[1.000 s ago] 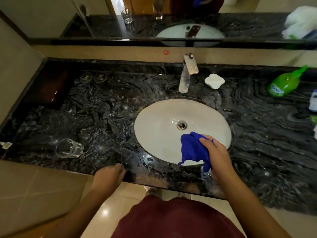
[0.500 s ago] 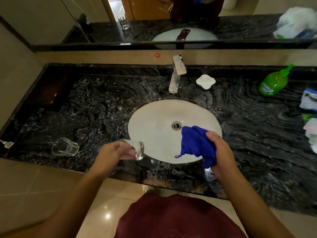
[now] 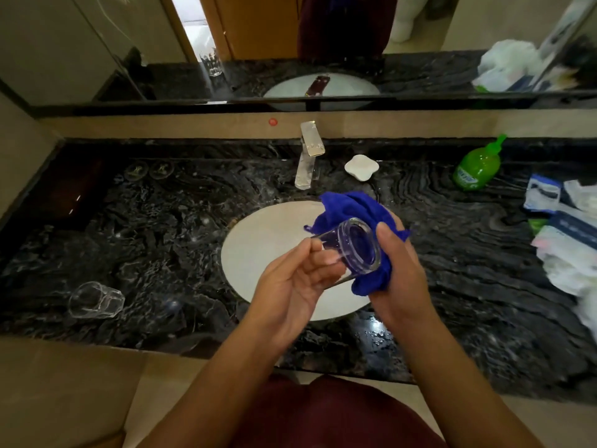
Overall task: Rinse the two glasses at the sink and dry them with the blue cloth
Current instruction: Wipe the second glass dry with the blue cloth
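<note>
Glass [image 3: 350,248] sits tipped on its side above the front half of the sink [image 3: 258,253], thick base turned toward the camera. The left hand [image 3: 290,286] holds it by the side wall, fingers curled round it from below and thumb on top, which probably leaves the base and far side free for wiping. The right hand [image 3: 397,270] grips the blue cloth [image 3: 355,208], bunched against the far side of the glass, thumb pressed close beside the base; the cloth touches the glass there. Holding both over the basin likely lets drips fall into it rather than on the counter [image 3: 161,227]. The second glass [image 3: 96,300] lies on its side near the counter's front-left edge, well apart from the hands; whether it is wet cannot be told. Drying of the first glass seems just under way.
</note>
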Demonstrator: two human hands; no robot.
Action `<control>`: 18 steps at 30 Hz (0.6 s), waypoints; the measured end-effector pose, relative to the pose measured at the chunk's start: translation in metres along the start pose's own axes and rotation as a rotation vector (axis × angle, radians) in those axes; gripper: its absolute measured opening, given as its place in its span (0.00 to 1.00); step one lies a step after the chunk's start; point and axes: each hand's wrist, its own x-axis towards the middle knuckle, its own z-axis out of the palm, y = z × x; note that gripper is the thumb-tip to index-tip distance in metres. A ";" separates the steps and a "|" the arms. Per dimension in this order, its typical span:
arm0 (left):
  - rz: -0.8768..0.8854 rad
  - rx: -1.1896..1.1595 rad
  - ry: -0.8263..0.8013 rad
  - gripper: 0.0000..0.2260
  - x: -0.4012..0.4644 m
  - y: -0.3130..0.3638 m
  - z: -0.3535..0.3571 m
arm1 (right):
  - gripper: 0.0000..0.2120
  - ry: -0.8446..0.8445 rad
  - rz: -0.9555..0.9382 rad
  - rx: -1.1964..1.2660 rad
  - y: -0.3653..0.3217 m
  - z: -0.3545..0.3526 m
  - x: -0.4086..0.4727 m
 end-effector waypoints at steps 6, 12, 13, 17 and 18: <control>-0.079 -0.044 -0.015 0.13 0.014 0.003 0.012 | 0.38 -0.085 -0.082 -0.162 -0.001 0.003 -0.001; -0.060 0.309 0.013 0.18 0.020 0.013 0.006 | 0.34 -0.046 -0.159 -0.290 -0.003 0.003 0.002; -0.044 0.435 0.025 0.19 0.020 0.015 0.006 | 0.31 -0.040 -0.182 -0.291 -0.006 0.004 0.004; -0.157 0.430 0.012 0.23 0.024 0.022 0.016 | 0.28 -0.061 -0.213 -0.207 -0.019 0.012 0.012; -0.222 0.348 -0.022 0.24 0.024 0.025 0.020 | 0.28 -0.082 -0.204 -0.177 -0.023 0.015 0.013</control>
